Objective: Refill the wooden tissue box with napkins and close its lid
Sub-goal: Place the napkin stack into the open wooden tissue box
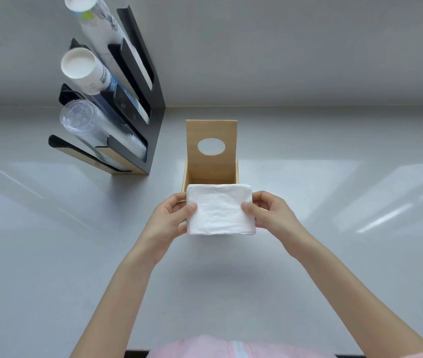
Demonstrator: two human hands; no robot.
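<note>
A wooden tissue box (236,171) stands open in the middle of the white counter. Its lid (211,164), with an oval hole, is tipped upright at the back. I hold a flat stack of white napkins (220,210) just above the box's front edge, covering the near part of the opening. My left hand (171,218) grips the stack's left side with the thumb on top. My right hand (270,211) grips the right side the same way. The inside of the box shows only at the back and looks bare there.
A black cup dispenser rack (143,99) stands at the back left, holding stacks of paper cups (83,71) and clear plastic cups (81,122). The white counter (334,202) spreads around the box, with a wall behind it.
</note>
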